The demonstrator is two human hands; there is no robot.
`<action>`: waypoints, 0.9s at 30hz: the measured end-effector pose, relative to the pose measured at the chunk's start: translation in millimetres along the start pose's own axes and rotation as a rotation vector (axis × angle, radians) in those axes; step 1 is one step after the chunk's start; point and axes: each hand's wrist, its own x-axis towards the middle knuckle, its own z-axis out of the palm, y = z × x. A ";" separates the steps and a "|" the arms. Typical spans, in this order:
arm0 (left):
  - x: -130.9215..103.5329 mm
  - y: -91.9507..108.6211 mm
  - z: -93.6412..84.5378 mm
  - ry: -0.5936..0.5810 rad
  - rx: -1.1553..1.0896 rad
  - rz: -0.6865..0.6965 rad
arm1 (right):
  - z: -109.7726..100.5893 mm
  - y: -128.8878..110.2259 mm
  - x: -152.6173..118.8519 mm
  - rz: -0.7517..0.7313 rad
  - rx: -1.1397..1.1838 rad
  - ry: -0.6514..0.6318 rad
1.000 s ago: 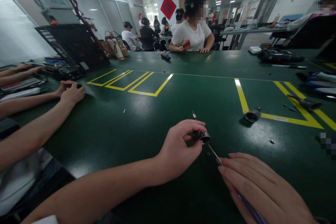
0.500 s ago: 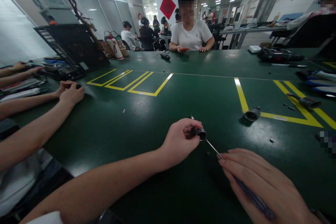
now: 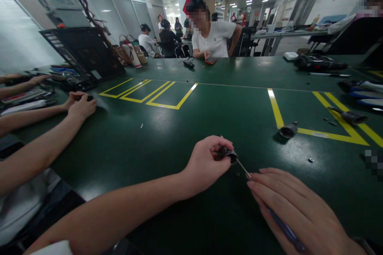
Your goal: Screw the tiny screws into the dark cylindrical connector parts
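Note:
My left hand (image 3: 208, 163) is closed around a small dark metal cup-shaped part (image 3: 233, 156), its open end turned toward me. In my right hand (image 3: 296, 203) is a screwdriver (image 3: 285, 227) with a dark bluish handle, pinched near the front of its thin shaft. The shaft runs into the part's open end; its tip is hidden inside. Just below the part, a tiny dark ring (image 3: 237, 174) lies on the green table (image 3: 167, 223). A similar metal cup-shaped part (image 3: 289, 130) rests farther right, and a small nut-like ring (image 3: 311, 160) sits near it.
Another metal part with a stem (image 3: 353, 117) lies across yellow tape at right. A co-worker's hands (image 3: 79, 105) rest on the table at left. Opposite, a person (image 3: 215, 34) touches a phone (image 3: 210, 60). A dark tool (image 3: 188, 63) and a black bag-like item (image 3: 318, 63) lie at the back.
My left hand and the part have shifted slightly right and down. The screwdriver shaft shows a little shorter outside the part. The person opposite has leaned left and lowered the phone to the table.

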 end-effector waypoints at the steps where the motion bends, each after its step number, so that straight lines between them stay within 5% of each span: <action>1: 0.2 0.4 0.2 0.001 -0.004 -0.001 | -0.1 -0.4 -0.4 -0.002 0.000 -0.002; 27: 0.0 5.6 1.3 0.043 -0.058 -0.049 | -0.8 0.0 4.0 -0.073 -0.014 -0.003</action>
